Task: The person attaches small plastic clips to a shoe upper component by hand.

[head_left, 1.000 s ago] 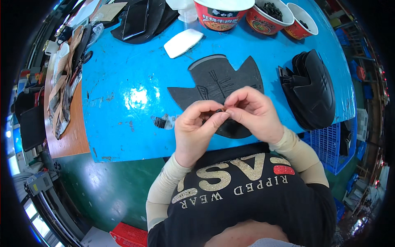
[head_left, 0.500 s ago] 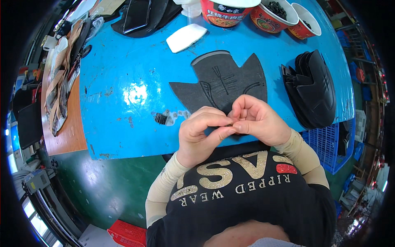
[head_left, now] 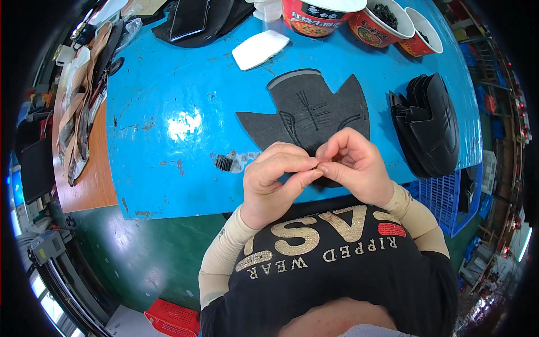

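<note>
My left hand (head_left: 275, 180) and my right hand (head_left: 353, 165) meet fingertip to fingertip above the near edge of the blue table (head_left: 168, 123). Between the fingertips sits a tiny brownish item (head_left: 318, 166), too small to identify; both hands pinch it. Just beyond the hands a flat black cut shoe-upper piece (head_left: 311, 112) lies on the table, its near tip hidden under my fingers.
A stack of black shoe-upper pieces (head_left: 429, 126) lies at the right edge. A white pad (head_left: 260, 49) and several red bowls (head_left: 382, 22) stand at the far side. Black sheets (head_left: 191, 19) lie far left, a wooden board (head_left: 84, 163) at left, a blue crate (head_left: 443, 196) at right.
My hands have stayed together at the near edge, fingers shifting slightly around the tiny item. The view has drifted a little; the black piece has not moved.
</note>
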`<control>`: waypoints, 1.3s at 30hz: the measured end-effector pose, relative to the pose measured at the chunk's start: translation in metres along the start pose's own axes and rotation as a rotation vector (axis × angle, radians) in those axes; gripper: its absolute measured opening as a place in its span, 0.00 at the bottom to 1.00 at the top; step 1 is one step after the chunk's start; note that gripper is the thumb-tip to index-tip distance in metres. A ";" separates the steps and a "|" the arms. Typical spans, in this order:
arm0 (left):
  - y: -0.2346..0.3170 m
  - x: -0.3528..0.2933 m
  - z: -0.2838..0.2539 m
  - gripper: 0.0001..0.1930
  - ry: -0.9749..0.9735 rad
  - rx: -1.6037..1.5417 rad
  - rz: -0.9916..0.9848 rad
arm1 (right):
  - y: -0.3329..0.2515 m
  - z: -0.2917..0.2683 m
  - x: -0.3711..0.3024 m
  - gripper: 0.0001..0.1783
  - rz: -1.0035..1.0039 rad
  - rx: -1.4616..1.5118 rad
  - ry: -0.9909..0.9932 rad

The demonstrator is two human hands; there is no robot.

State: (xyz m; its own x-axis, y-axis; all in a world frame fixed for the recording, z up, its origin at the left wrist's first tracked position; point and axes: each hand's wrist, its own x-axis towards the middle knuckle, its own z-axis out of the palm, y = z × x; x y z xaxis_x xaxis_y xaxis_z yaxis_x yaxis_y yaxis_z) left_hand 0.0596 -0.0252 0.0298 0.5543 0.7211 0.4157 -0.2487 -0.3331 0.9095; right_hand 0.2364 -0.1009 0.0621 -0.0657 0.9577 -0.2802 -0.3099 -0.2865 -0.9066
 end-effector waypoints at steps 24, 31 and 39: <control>0.016 0.010 -0.006 0.14 -0.126 0.137 -0.049 | -0.012 -0.009 0.003 0.13 0.186 0.254 -0.069; 0.000 0.007 -0.010 0.11 0.039 0.558 -0.030 | -0.021 -0.022 0.039 0.11 -0.247 -0.513 0.231; -0.008 0.008 -0.006 0.10 -0.012 0.631 -0.010 | -0.001 -0.021 0.068 0.10 -0.461 -0.895 0.214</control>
State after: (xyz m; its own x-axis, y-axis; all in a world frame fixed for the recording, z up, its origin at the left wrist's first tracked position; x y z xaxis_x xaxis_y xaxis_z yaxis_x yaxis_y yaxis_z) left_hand 0.0614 -0.0131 0.0254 0.5639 0.7204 0.4038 0.2712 -0.6234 0.7333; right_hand 0.2524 -0.0356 0.0372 0.0780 0.9799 0.1837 0.5639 0.1086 -0.8187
